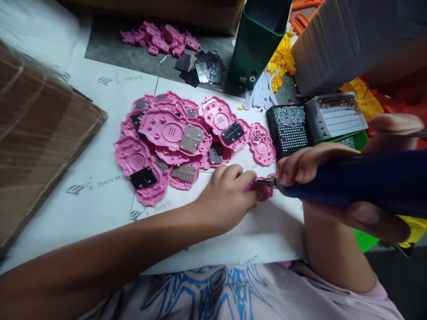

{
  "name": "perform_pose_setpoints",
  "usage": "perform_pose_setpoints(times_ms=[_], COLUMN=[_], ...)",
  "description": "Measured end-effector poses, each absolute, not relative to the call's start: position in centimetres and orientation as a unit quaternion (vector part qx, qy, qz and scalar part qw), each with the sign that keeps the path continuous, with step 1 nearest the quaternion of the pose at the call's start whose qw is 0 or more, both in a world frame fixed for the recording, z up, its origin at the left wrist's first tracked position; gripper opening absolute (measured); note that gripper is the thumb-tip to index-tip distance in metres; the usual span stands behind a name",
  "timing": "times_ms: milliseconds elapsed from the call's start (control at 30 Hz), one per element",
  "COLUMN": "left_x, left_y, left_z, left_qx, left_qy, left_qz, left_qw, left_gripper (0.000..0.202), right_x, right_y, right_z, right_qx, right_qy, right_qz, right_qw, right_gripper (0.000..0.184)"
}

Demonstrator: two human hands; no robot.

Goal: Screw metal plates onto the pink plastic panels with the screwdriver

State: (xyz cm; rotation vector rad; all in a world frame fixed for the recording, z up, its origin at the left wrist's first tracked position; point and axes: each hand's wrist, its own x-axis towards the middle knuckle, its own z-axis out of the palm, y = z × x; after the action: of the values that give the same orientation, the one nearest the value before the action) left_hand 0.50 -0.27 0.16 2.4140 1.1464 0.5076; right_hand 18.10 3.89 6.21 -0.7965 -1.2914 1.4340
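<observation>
My left hand (230, 195) presses down on a small pink plastic part (262, 193) lying on the white sheet (100, 186), fingers curled over it. My right hand (333, 178) grips a dark blue electric screwdriver (360, 182), whose metal tip (267, 181) touches the pink part. Just behind lies a heap of pink plastic shells (170, 142), several with grey or black metal plates fitted on them.
A black tray of small screws (290, 129) and a grey tray (336, 115) stand at the right. A green bin (256, 44), loose black plates (203, 69), more pink parts (160, 38) and yellow parts (282, 60) lie farther back. Cardboard boxes (36, 133) flank the left.
</observation>
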Motion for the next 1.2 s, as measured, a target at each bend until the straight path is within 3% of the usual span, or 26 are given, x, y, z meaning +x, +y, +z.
perform_pose_setpoints(times_ms=[267, 400, 567, 1200], left_x=[0.1, 0.1, 0.1, 0.1], left_y=[0.0, -0.2, -0.2, -0.1], left_z=[0.1, -0.2, -0.4, -0.3], left_qx=[0.882, 0.879, 0.878, 0.878], left_qy=[0.393, 0.386, 0.382, 0.380], left_qz=[0.199, 0.223, 0.239, 0.249], left_qw=[0.169, 0.169, 0.163, 0.150], left_gripper=[0.023, 0.023, 0.024, 0.024], right_x=[19.3, 19.6, 19.9, 20.5], right_y=[6.3, 8.1, 9.6, 10.7], right_z=[6.6, 6.3, 4.9, 4.5], right_qx=[-0.267, -0.311, -0.324, -0.340], right_qy=[-0.576, -0.526, -0.490, -0.499], right_qz=[0.478, 0.363, 0.322, 0.321], right_qw=[0.607, 0.704, 0.742, 0.730], right_gripper=[0.011, 0.012, 0.020, 0.022])
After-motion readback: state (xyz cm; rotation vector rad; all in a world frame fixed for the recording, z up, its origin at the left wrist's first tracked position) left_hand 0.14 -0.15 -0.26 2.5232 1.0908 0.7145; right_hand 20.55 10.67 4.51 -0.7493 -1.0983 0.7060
